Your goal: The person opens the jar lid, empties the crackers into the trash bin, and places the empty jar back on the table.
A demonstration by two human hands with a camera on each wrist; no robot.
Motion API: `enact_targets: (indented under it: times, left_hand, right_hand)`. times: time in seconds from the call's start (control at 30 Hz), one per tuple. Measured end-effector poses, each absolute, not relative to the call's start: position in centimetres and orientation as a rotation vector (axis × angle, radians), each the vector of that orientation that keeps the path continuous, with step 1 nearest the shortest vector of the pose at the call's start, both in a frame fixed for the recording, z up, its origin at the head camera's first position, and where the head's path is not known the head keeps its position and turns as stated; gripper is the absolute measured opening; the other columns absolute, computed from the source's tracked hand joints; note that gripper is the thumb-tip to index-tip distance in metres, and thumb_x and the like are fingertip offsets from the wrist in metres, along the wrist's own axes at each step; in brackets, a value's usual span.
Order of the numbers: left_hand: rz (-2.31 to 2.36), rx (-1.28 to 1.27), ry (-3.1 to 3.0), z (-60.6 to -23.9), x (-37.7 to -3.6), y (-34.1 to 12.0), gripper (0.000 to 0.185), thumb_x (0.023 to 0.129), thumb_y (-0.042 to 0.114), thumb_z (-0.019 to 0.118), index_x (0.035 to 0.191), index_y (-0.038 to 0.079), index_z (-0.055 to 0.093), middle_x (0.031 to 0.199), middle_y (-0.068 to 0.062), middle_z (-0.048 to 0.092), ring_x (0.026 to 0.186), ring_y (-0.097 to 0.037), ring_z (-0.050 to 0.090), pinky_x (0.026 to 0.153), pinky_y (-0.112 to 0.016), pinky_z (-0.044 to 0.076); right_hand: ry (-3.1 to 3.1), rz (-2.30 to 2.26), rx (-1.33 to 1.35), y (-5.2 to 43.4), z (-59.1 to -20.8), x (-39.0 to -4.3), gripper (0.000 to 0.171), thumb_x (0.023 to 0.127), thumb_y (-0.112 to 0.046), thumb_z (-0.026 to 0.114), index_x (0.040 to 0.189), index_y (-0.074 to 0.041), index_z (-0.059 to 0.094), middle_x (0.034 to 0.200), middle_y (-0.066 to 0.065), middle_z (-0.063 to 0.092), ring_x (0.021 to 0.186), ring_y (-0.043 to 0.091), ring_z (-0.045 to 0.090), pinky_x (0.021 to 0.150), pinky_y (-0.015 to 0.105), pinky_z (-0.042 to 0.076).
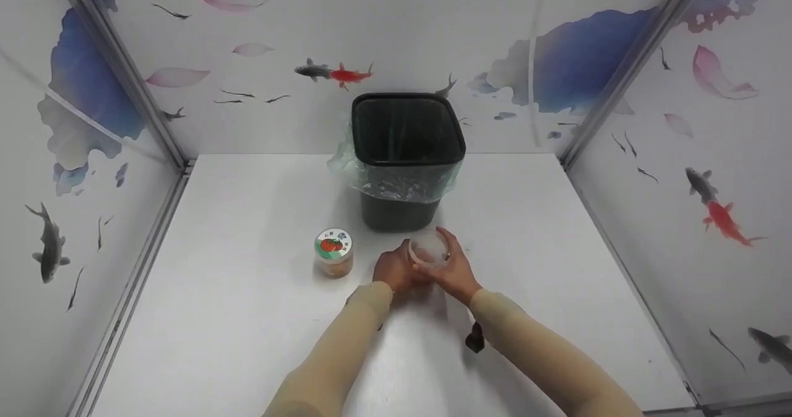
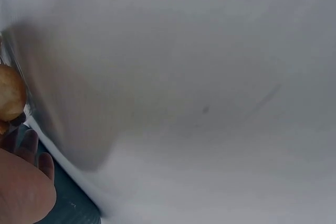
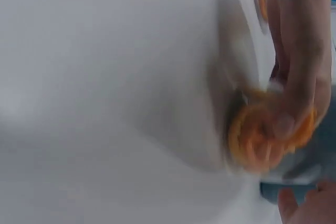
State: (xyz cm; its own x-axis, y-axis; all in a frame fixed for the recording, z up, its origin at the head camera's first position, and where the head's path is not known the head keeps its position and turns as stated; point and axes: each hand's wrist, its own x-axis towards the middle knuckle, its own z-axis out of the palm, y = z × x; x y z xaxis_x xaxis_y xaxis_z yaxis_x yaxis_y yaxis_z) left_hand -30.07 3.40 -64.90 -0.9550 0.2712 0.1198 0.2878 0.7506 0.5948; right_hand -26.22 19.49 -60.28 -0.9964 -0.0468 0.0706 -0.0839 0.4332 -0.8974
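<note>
1. The cup (image 1: 426,253) is a small clear container at the centre of the head view, just below the bin (image 1: 405,157), on the white table (image 1: 216,318).
2. The left hand (image 1: 396,273) sits at the cup's lower left. Its fingers curl round the cup's near side and grip it.
3. The right hand (image 1: 455,267) sits at the cup's right. Its fingers wrap the far rim and its thumb closes at the near edge, so this hand also grips the cup.
4. The two hands touch each other below the cup, which lies between them.
5. In the right wrist view, blurred, a finger (image 3: 296,66) presses against orange contents (image 3: 257,140) at the right of the frame.
6. In the left wrist view, a brown-orange lump (image 2: 10,95) shows at the left edge, above the fingertips (image 2: 31,145); the rest is white table.
7. A jar (image 1: 334,253) with a tomato label on its lid stands just left of the left hand, apart from it.
8. The bin is black, lined with a clear bag (image 1: 396,185), and stands at the upper centre against the back wall.
9. A small dark object (image 1: 475,338) lies beside the right forearm, lower centre.
</note>
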Motion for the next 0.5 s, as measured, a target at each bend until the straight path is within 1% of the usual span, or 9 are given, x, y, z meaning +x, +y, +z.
enact_targets:
  times: [0.1,0.2,0.37,0.5]
  left_hand:
    - [-1.016,-0.458,-2.914,-65.0,-30.1,3.4,0.086,0.070,0.054,0.078,0.137,0.007,0.053,0.107,-0.012,0.071,0.096,-0.029,0.068,0.088,-0.041,0.054]
    - [-1.016,-0.460,-2.905,-65.0,-30.1,3.5,0.086,0.070,0.055,0.079,0.136,0.007,0.053,0.107,-0.011,0.071,0.096,-0.029,0.068,0.087,-0.041,0.054]
    - [-0.988,-0.484,-2.911,-64.8,-30.1,3.4,0.086,0.070,0.057,0.080,0.135,0.008,0.052,0.111,-0.009,0.071,0.099,-0.027,0.068,0.089,-0.039,0.053]
    - [-1.018,-0.468,-2.941,-64.4,-29.9,3.3,0.087,0.070,0.059,0.080,0.136,0.010,0.052,0.115,-0.007,0.070,0.104,-0.024,0.067,0.093,-0.037,0.052]
  right_hand:
    - [-2.586,1.671,0.035,18.8,-60.4,-26.3,0.107,0.065,-0.048,0.092,0.151,-0.019,0.036,0.148,0.012,0.043,0.133,0.036,0.043,0.107,0.051,0.035]
    - [-2.592,1.686,0.050,19.1,-60.6,-26.7,0.105,0.064,-0.046,0.093,0.150,-0.019,0.038,0.146,0.010,0.045,0.132,0.031,0.044,0.108,0.051,0.035]
    - [-2.649,1.751,0.257,20.7,-60.5,-28.0,0.100,0.066,-0.030,0.095,0.150,-0.021,0.042,0.145,0.004,0.048,0.130,0.026,0.045,0.106,0.052,0.036]
    - [-2.724,1.764,0.406,21.5,-60.0,-28.8,0.098,0.067,-0.029,0.094,0.149,-0.022,0.043,0.141,-0.002,0.051,0.128,0.023,0.046,0.105,0.052,0.037]
